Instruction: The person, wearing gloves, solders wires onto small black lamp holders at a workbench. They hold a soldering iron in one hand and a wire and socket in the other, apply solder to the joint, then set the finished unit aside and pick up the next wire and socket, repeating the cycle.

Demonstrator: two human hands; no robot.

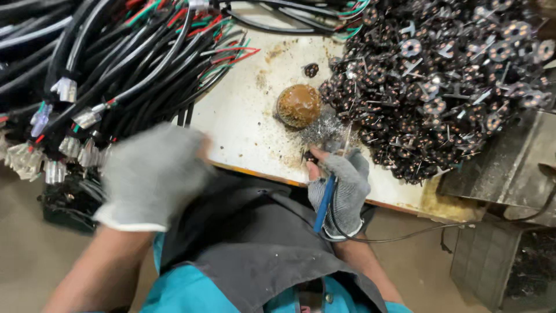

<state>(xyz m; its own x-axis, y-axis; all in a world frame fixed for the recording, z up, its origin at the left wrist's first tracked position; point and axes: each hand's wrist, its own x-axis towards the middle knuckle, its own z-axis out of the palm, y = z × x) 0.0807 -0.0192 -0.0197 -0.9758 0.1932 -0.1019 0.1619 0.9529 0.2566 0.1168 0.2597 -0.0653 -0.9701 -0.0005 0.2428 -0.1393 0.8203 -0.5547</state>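
- Far left: heap of black cables (116, 64) with red and green wire ends and clear plastic connectors (66, 90), spilling over the table edge and down to the floor side.
- Left hand (152, 174) in a grey knit glove, blurred, raised in front of the cable heap near the table's front edge; fingers loosely spread, clamped on nothing visible; touching the cables or not, cannot tell.
- Below, between both arms: grey apron (255, 243) over a turquoise garment.
- Centre: stained white table (243, 116), rusty specks and dirt across it.
- On the table, just above the right hand: round brown lump (299, 105), with a patch of grey metal shavings (321, 130) touching its lower right side.
- Small dark round part (311, 70) lying alone, a little above the lump.
- Right hand (341, 185) in a fingerless grey glove, closed around a blue-handled soldering iron (324, 203); handle angled down toward the apron, black cord (399, 235) trailing off to the right.
- Bare thumb and fingertip of the same hand pressing a small dark piece (311, 156) at the table's front edge, just beside the shavings.
- Right: large pile of dark round parts (446, 81) with copper spots and thin metal pins, covering the table's right side.
- Far right: grey metal box (509, 168) beside the pile.
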